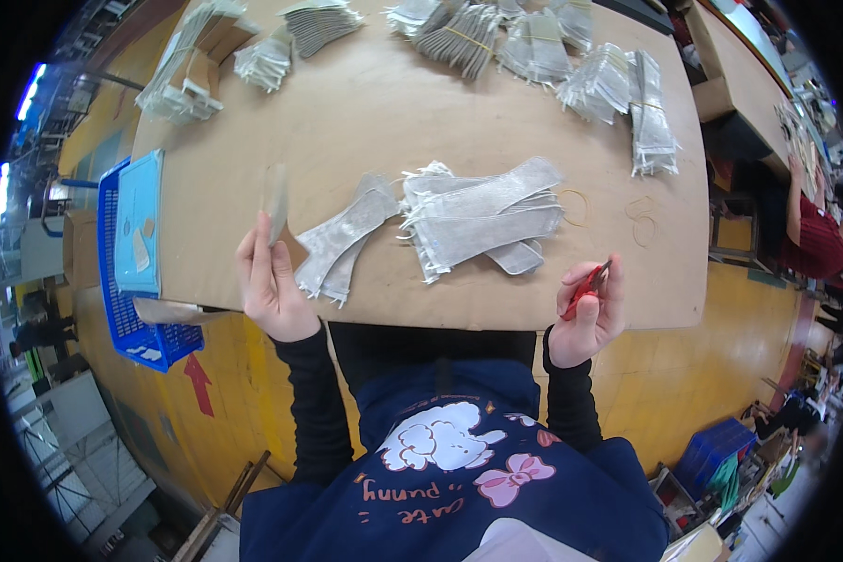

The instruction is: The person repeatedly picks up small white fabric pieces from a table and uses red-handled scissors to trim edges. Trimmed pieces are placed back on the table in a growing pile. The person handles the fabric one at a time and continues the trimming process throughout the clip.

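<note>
My left hand (278, 292) is raised over the near left of the table, its thumb and fingers pinching a pale grey fabric piece (277, 195), seen edge-on and smeared by motion. Red-handled thread snips (584, 285) sit in my right hand (581, 332), fingers curled round them at the table's near edge. Two crossed grey fabric strips (348, 239) lie beside my left hand. Between my hands, a loose pile of similar strips (482, 211) lies crisscrossed, with white thread ends sticking out at its left.
Banded fabric bundles (457, 39) line the far side of the brown-covered table (347, 122). Loose rubber bands (641, 217) lie at the right. A blue plastic basket (122, 323) with a light-blue board (139, 225) stands by the left edge. Another person (815, 229) sits at the far right.
</note>
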Tool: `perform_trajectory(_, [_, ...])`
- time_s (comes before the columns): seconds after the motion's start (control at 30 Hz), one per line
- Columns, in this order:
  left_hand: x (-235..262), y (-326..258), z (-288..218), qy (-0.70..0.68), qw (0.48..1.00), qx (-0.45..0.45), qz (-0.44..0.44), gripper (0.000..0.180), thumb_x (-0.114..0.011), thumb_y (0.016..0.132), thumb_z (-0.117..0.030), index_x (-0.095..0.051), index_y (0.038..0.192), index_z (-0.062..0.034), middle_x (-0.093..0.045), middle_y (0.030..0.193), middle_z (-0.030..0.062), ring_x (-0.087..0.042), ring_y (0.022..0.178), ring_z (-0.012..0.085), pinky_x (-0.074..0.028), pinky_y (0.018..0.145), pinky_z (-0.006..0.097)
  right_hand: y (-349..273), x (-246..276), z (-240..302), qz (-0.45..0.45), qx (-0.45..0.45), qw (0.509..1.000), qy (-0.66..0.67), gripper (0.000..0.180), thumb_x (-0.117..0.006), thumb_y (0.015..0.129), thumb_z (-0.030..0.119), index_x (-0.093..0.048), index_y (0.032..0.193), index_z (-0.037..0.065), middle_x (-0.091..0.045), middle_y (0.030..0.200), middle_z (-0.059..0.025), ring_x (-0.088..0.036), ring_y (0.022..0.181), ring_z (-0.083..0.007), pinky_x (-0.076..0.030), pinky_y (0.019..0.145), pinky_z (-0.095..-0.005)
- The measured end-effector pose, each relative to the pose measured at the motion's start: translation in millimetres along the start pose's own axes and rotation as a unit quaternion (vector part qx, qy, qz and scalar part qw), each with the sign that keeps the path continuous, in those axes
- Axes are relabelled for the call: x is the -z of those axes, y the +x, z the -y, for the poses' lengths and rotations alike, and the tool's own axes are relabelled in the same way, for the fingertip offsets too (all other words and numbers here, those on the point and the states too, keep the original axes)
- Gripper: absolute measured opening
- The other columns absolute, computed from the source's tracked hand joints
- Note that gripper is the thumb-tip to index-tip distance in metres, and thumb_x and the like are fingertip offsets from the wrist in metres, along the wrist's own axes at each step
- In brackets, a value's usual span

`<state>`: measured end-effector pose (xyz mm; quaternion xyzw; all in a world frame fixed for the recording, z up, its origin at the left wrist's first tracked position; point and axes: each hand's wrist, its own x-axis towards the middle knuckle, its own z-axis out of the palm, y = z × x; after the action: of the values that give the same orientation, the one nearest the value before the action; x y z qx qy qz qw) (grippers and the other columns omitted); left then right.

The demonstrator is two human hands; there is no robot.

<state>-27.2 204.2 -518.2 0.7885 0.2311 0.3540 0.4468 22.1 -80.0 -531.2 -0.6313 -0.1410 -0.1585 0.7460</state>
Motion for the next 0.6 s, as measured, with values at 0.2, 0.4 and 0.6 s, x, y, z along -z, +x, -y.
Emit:
perform_trajectory(0.2, [-13,-16,16,0.316,0.895,-0.049,0.311,0.046,-0.07,0.074,-0.017,-0.06,0.119,-0.0106,-0.046,0.132,0.016,-0.04,0.119,0.0361,-0.032,0.101,0.044,8,16,5,-0.108,-0.065,0.991,-0.048,0.047,-0.048,0.095,0.024,-0.039,0.137,0.004,-0.054,0.087,-0.0113,-0.037,0.047,-0.0064,-0.027,0.043,-0.0177])
perform_trajectory(0.4, [-46,-37,-31,0.168,0.933,-0.111,0.3,0.044,-0.068,0.076,-0.013,-0.059,0.119,-0.007,-0.048,0.129,0.0159,-0.042,0.121,0.0346,-0.033,0.101,0.042,9,17,5,-0.126,-0.058,0.99,0.0,0.05,-0.054,0.093,0.023,-0.038,0.136,0.003,-0.057,0.086,-0.0112,-0.037,0.048,-0.0045,-0.03,0.043,-0.0174])
perform_trajectory(0.6, [-119,-49,-52,0.124,0.906,-0.23,0.334,0.054,-0.069,0.066,-0.004,-0.058,0.119,-0.0086,-0.055,0.118,0.011,-0.052,0.109,0.0308,-0.042,0.092,0.041,6,17,15,-0.068,-0.027,0.997,-0.005,0.053,-0.053,0.093,0.029,-0.037,0.136,0.003,-0.054,0.085,-0.0124,-0.037,0.046,-0.0082,-0.029,0.042,-0.0187])
